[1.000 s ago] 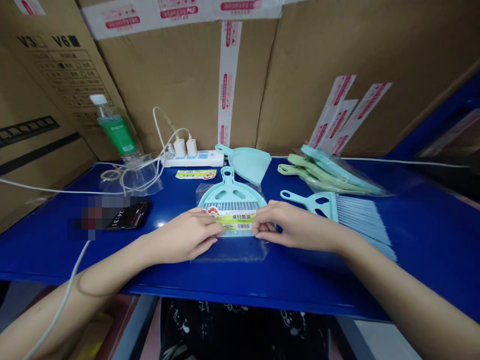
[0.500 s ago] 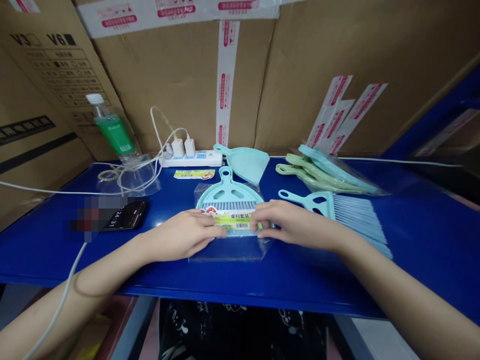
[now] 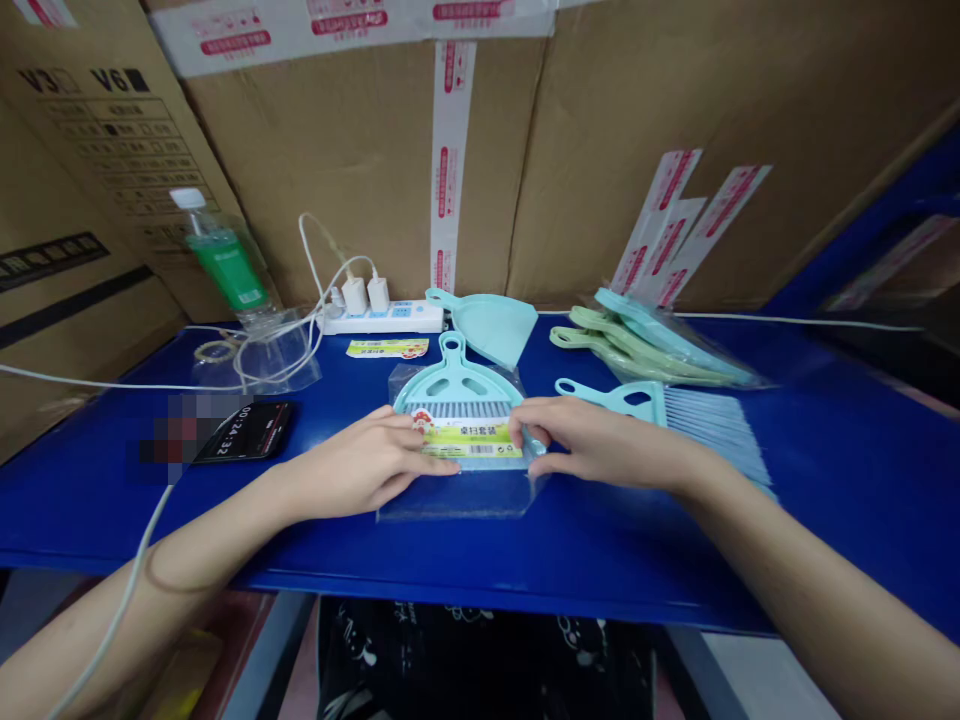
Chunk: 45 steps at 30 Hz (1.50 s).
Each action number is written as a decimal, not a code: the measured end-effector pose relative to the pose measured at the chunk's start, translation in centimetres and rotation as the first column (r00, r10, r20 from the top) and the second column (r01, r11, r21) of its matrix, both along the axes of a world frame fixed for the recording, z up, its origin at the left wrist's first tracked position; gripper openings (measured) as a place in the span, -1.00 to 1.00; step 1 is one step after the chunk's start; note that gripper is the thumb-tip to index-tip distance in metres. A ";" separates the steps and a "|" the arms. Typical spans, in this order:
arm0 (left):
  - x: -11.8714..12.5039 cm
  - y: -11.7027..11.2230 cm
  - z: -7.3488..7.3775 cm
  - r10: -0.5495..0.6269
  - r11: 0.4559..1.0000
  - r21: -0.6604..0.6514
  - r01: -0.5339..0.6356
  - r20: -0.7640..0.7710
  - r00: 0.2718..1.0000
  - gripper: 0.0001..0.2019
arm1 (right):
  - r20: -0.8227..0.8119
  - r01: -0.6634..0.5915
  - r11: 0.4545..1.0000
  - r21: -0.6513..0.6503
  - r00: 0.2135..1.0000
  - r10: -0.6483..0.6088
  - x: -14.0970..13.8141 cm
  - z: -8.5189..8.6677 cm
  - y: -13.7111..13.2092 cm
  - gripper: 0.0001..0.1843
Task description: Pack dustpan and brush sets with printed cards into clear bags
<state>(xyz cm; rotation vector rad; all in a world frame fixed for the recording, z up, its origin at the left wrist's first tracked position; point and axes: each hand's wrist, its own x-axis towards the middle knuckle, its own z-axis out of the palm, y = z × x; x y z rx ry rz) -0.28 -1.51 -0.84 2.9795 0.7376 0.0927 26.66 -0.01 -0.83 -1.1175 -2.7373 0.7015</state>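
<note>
A light-blue dustpan and brush set [image 3: 457, 372] lies in a clear plastic bag [image 3: 457, 500] in front of me, handle pointing away. Across the brush's bristles runs a yellow-green and white label card [image 3: 476, 432]. My left hand [image 3: 375, 458] rests on the left side of the set, fingers stretched out and thumb along the lower edge. At the right side, my right hand [image 3: 574, 442] curls its fingers and thumb around the set's corner and the label's end. Just right of that hand lies a loose light-blue brush [image 3: 637, 400], partly covered by my forearm.
Behind the set are a loose dustpan [image 3: 495, 325], another label card [image 3: 386, 348] and a power strip [image 3: 405, 316] with white cables. Bagged green and blue sets [image 3: 652, 350] lie at the back right. A phone [image 3: 247, 432] and a bottle [image 3: 229, 262] stand left. Cardboard boxes [image 3: 360, 150] wall the back.
My right hand has shifted slightly right along the label, baring more of its right end. The left fingers have spread a little over the label's left side. The set stays in place.
</note>
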 end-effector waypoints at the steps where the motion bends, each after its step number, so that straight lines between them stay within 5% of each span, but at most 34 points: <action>1: 0.0 0.0 0.0 0.009 1.000 0.000 -0.009 -0.003 1.000 -0.62 | 0.003 -0.003 1.000 -0.007 1.000 0.003 0.0 0.1 0.0 -0.82; 16: -0.5 0.2 0.2 0.035 0.997 -0.075 -0.032 0.034 0.999 -0.63 | 0.047 -0.013 0.996 -0.086 0.999 0.017 -0.1 1.1 -0.2 -0.90; 26: -0.5 0.2 0.4 0.011 0.999 -0.040 -0.011 0.007 1.000 -0.65 | 0.070 0.064 0.998 0.007 0.995 -0.064 -0.4 0.7 0.0 -0.77; 34: -0.4 0.2 0.6 -0.014 0.999 -0.042 0.014 0.001 1.000 -0.63 | 0.092 0.122 0.991 -0.047 0.989 -0.118 0.0 0.8 0.0 -0.67; 45: -0.7 0.1 0.9 0.007 0.997 -0.080 -0.009 -0.031 0.999 -0.60 | 0.079 0.030 0.995 -0.093 0.997 -0.023 0.2 1.1 0.1 -0.90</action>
